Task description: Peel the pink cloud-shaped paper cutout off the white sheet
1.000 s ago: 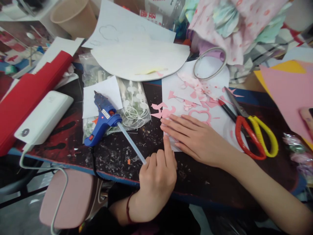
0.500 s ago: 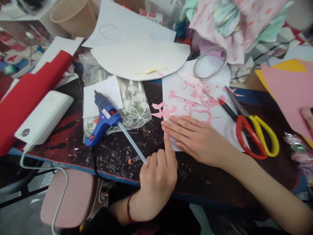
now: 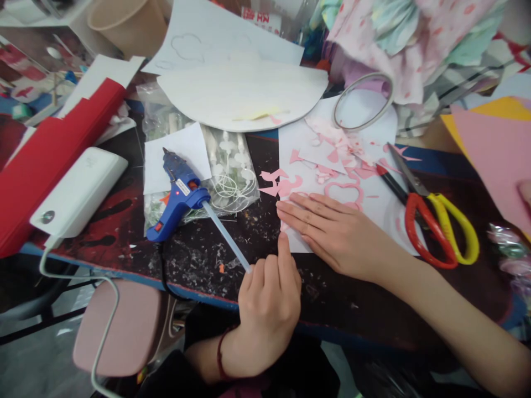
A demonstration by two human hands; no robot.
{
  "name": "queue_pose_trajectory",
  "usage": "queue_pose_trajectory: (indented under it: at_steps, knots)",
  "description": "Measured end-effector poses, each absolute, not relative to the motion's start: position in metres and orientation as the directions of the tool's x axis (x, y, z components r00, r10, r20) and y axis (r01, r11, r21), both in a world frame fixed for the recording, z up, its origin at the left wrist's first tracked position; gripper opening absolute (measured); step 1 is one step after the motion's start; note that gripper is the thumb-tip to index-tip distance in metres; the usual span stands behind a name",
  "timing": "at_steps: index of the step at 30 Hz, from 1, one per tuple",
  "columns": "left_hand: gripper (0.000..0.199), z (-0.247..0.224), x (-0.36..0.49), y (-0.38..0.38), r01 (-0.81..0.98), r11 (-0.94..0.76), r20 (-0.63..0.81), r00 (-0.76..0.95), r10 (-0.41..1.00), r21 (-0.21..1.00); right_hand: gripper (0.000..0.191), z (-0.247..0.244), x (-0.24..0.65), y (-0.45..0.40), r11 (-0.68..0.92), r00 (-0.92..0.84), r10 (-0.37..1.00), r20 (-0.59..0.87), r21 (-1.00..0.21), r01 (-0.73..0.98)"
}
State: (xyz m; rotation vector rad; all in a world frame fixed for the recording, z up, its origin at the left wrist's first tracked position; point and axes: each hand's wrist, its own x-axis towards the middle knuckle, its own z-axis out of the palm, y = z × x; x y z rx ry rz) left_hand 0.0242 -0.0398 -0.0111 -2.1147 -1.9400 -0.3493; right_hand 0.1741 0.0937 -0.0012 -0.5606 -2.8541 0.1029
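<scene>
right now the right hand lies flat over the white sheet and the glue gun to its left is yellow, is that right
Not quite: the glue gun is blue, not yellow, in the head view. The right hand does lie flat over the white sheet, with the glue gun to its left.

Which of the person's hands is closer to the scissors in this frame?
Right. The right hand lies flat over the paper, just left of the scissors. The left hand is farther left and closer to the wearer.
</scene>
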Motion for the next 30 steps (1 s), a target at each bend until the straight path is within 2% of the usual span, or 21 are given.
queue_pose_trajectory:
  at_steps: [13, 30]
  knots:
    - [0.039, -0.0126, 0.0250, -0.0355, 0.997, -0.079, 0.359, 0.070, 0.931, 0.011, 0.047, -0.0016, 0.1738, 0.0957, 0.930, -0.905, 0.366, 0.217, -0.104, 0.352]
    - [0.043, -0.0143, 0.0241, -0.0370, 0.997, -0.070, 0.353, 0.062, 0.933, 0.010, 0.048, -0.0018, 0.1747, 0.0958, 0.931, -0.907, 0.365, 0.210, -0.101, 0.351]
